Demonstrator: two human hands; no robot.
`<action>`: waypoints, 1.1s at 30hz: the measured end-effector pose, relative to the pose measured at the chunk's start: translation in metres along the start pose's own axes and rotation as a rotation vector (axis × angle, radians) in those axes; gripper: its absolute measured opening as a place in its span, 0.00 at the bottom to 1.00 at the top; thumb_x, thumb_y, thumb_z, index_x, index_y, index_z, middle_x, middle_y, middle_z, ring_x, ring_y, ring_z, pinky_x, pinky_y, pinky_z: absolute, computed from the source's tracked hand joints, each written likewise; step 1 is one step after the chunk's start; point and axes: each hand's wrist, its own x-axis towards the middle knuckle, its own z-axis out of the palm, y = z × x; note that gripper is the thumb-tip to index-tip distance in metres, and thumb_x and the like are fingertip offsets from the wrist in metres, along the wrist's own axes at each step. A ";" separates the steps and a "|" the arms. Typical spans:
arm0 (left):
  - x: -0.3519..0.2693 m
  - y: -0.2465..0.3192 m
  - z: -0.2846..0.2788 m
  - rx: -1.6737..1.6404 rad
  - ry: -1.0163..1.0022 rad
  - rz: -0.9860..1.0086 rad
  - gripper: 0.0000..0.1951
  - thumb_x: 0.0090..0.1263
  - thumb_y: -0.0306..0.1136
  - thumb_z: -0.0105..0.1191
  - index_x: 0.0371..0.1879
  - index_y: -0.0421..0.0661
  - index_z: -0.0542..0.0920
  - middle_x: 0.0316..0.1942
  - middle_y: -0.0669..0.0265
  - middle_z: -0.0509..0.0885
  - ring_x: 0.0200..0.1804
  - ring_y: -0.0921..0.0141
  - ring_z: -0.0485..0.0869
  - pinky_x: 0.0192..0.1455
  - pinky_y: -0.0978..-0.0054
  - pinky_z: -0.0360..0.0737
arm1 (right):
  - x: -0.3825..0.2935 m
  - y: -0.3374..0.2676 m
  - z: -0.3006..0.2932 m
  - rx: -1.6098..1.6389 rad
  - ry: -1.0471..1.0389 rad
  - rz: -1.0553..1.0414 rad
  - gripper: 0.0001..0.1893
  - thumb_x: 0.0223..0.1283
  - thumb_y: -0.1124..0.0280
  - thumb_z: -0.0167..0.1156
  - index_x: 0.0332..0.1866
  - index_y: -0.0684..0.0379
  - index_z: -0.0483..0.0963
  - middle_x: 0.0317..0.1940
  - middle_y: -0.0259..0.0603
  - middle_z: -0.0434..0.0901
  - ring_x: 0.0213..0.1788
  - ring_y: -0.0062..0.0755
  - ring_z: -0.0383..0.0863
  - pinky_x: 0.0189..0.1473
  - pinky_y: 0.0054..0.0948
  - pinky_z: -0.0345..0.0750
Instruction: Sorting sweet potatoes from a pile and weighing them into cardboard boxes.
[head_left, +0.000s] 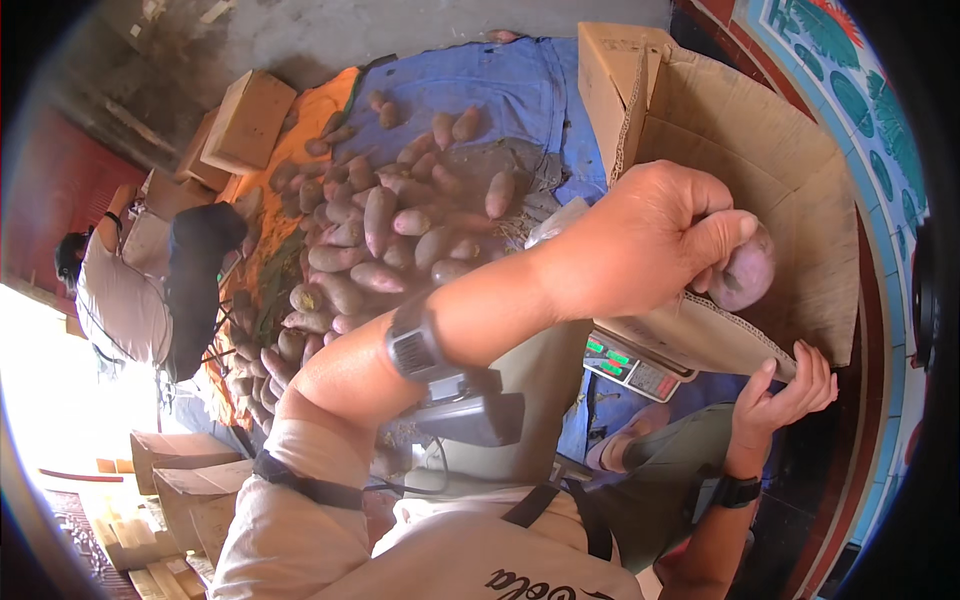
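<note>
My left hand reaches across to the right, its fingers closed around a pinkish-purple sweet potato. Both are over the mouth of a large open cardboard box, whose floor is mostly hidden. My right hand straddles the box's near edge, thumb outside and fingertips over the rim. Beneath the box's near side shows a digital scale with lit green displays. To the left of my forearm lies a big heap of sweet potatoes, part of it hidden by that arm.
The heap spreads over a blue cloth and an orange sheet. Another person bends beside closed cartons at the left. More cartons stand at lower left. A tiled wall curves along the right.
</note>
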 end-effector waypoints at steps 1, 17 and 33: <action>0.002 -0.006 0.000 0.000 0.004 -0.004 0.15 0.70 0.34 0.49 0.24 0.36 0.77 0.15 0.66 0.76 0.20 0.77 0.75 0.24 0.76 0.72 | 0.000 0.000 0.001 -0.003 0.002 0.000 0.17 0.66 0.57 0.50 0.48 0.60 0.72 0.43 0.39 0.77 0.50 0.37 0.73 0.62 0.43 0.56; -0.154 -0.147 -0.118 0.352 0.326 -0.467 0.12 0.70 0.36 0.50 0.41 0.40 0.79 0.31 0.64 0.80 0.35 0.72 0.79 0.38 0.73 0.75 | -0.004 0.012 0.000 -0.042 -0.013 -0.088 0.16 0.66 0.60 0.50 0.50 0.62 0.72 0.46 0.42 0.77 0.50 0.41 0.73 0.58 0.43 0.62; -0.491 -0.371 -0.092 0.570 0.428 -1.526 0.20 0.56 0.33 0.57 0.51 0.53 0.78 0.54 0.60 0.76 0.56 0.57 0.76 0.57 0.64 0.75 | -0.005 0.030 0.004 -0.070 0.012 -0.129 0.18 0.67 0.60 0.50 0.49 0.65 0.73 0.45 0.48 0.77 0.46 0.46 0.75 0.51 0.39 0.69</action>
